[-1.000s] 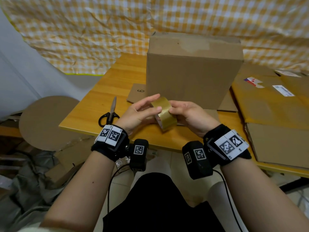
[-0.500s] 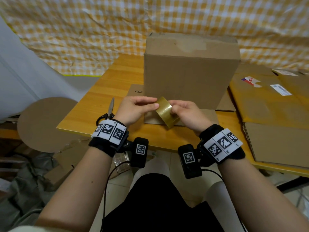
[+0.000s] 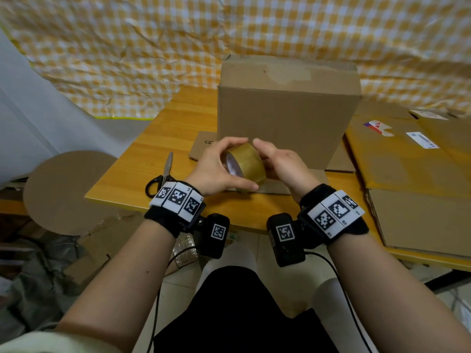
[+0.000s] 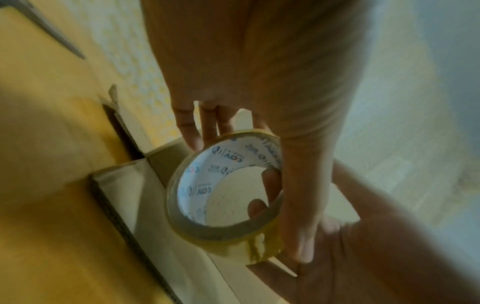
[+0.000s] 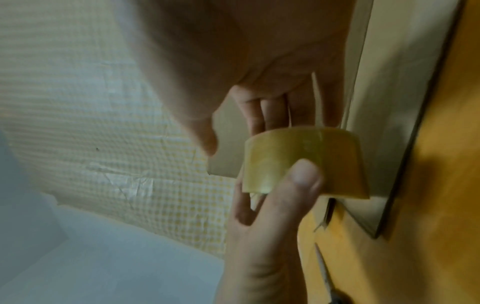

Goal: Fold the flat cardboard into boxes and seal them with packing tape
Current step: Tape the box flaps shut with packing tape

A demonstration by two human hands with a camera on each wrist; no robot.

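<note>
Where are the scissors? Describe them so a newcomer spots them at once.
Start at the upright cardboard box on the wooden table. Move toward the table's front left corner, left of the left hand holding the tape roll. The scissors lie flat there: the only metal item, with black handles.

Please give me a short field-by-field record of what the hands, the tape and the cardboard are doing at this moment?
left hand: grips the tape roll, thumb below, fingers over the top
right hand: fingers on the roll's far side
tape state: no strip visibly pulled free
folded box: upright on the table, behind the hands
flat cardboard: stacked at the right
scissors: lying on the table, left of the hands
</note>
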